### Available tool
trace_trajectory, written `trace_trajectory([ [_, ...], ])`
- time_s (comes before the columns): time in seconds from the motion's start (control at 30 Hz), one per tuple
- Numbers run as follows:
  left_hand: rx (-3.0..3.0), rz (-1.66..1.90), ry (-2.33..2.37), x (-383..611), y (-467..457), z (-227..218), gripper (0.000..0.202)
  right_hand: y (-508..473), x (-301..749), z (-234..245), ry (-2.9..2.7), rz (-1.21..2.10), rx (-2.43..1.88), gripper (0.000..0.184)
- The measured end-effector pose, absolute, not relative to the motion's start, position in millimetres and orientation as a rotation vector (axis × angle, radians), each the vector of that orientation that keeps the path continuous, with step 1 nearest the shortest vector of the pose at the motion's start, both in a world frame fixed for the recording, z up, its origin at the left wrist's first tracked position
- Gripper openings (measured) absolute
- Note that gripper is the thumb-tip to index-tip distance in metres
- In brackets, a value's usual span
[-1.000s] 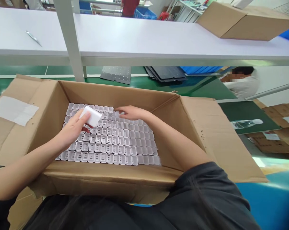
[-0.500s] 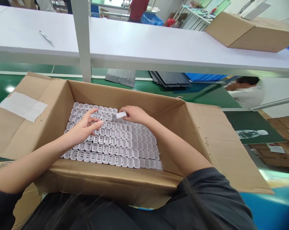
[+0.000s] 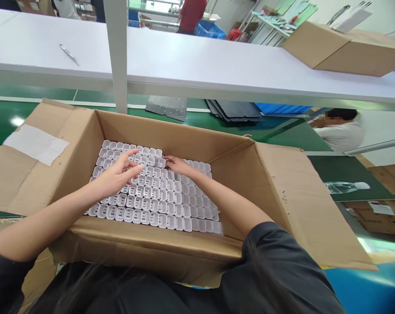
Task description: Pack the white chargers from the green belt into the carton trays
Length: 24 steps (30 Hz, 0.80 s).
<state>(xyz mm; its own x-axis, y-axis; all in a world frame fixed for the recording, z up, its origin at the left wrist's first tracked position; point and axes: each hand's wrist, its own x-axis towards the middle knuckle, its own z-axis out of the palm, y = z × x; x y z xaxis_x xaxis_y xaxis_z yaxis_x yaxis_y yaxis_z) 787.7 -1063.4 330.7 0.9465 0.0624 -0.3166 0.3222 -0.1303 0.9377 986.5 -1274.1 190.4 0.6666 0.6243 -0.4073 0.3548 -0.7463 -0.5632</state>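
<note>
An open cardboard box [image 3: 145, 242] stands in front of me, with rows of small translucent white plastic cups [image 3: 145, 204] packed inside. My right hand [image 3: 176, 165] is down in the box near its far wall. Its fingers are closed at the right side of one small plastic cup [image 3: 162, 163], which now sits upright at the end of a row; the fingertips are partly hidden. Over the left part of the rows hovers my left hand [image 3: 121, 172], fingers spread, holding nothing. On the right, paler cups [image 3: 202, 200] show no dark slots inside.
Box flaps spread out left [image 3: 23, 174] and right [image 3: 308, 196]. A white shelf [image 3: 197, 56] with a metal post [image 3: 117, 56] crosses beyond the box. Black sheets [image 3: 235, 111] lie under it. A person [image 3: 341, 131] sits at the right, near a plastic bottle [image 3: 346, 187].
My right hand has lowered the small cup from a tilted position above the rows down into the row. The left hand stays almost in place. The view has shifted slightly.
</note>
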Motion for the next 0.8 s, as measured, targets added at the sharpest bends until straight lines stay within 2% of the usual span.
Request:
trace_trajectory([
  [0.23, 1.715, -0.257, 0.262, 787.3, -1063.7, 331.4, 0.064, -1265.0, 975.9, 175.9, -0.671, 0.909, -2.383, 0.038],
  [0.33, 1.733, -0.238, 0.218, 787.7, -1060.7, 326.6, 0.063, -1263.0, 975.7, 179.8, -0.690, 0.919, -2.416, 0.032],
  [0.43, 1.810, -0.245, 0.128, 787.7, -1060.8, 322.5, 0.064, -1261.8, 971.0, 192.9, -0.759, 0.889, -2.500, 0.034],
  [0.6, 2.157, -0.231, -0.119, 773.3, -1067.5, 332.6, 0.050, -1251.7, 964.2, 252.9, -1.051, 0.722, -2.551, 0.038],
  [0.7, 2.472, -0.112, -0.568, 743.2, -1064.0, 345.5, 0.035, -1220.1, 947.8, 308.5, -1.308, 0.377, -2.358, 0.038],
  [0.8, 2.337, -0.016, -1.075, 694.8, -1041.7, 349.9, 0.026, -1165.7, 893.3, 361.0, -1.624, 0.136, -1.999, 0.027],
])
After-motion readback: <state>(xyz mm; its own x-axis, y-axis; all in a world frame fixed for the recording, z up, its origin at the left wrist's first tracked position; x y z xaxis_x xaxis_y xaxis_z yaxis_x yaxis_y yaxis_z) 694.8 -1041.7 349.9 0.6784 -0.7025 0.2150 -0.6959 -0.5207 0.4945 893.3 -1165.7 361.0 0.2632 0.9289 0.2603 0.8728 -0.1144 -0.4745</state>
